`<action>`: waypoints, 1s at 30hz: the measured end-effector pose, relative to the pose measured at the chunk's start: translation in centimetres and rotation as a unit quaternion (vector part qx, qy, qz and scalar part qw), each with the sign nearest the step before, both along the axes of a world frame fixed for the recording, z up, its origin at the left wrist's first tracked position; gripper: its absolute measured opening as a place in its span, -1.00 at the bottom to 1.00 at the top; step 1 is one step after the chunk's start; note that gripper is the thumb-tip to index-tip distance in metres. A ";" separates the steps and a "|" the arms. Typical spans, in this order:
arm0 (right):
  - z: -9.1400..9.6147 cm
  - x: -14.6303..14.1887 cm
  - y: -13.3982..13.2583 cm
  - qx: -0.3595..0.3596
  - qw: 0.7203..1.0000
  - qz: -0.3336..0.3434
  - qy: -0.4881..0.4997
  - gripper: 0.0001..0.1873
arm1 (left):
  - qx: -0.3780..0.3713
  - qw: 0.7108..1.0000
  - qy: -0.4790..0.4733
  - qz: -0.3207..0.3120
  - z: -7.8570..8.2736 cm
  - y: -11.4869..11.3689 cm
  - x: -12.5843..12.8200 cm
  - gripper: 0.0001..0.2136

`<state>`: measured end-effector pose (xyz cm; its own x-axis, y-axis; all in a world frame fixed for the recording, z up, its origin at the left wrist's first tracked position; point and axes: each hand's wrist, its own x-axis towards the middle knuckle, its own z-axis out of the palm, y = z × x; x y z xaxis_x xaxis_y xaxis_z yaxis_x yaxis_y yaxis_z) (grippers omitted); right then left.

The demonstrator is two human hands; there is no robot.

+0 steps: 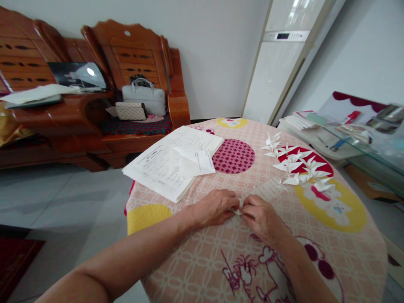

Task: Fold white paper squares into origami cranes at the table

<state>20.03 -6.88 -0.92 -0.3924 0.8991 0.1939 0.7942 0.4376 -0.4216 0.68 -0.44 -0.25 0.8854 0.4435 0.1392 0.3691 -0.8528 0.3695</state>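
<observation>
My left hand and my right hand meet over the middle of the round table. Pinched between their fingertips is a small folded piece of paper, mostly hidden by the fingers. Just beyond my right hand lies a flat strip of printed paper. Several white folded paper cranes stand grouped at the table's right side. Left of my hands is a stack of printed sheets, with a loose, creased sheet on top.
A patterned cloth covers the table. To the right, a glass-topped side stand holds papers and containers. Behind are wooden chairs with a grey handbag, a laptop and a tall white air conditioner.
</observation>
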 end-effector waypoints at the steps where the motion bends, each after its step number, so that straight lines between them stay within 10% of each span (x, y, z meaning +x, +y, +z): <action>1: 0.1 0.0 0.0 -0.004 1.000 -0.001 -0.006 -0.82 | -0.002 1.000 0.002 -0.007 -0.1 0.2 0.0 -0.93; 30: 0.0 0.1 0.2 -0.015 0.999 -0.015 0.037 -0.78 | -0.033 0.999 -0.032 0.003 -0.7 0.9 0.0 -0.88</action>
<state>20.09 -6.65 -0.92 -0.3515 0.9158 0.1944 0.7725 0.4010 -0.4924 0.68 0.44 -0.97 0.8728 0.4592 0.1656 0.3483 -0.8234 0.4479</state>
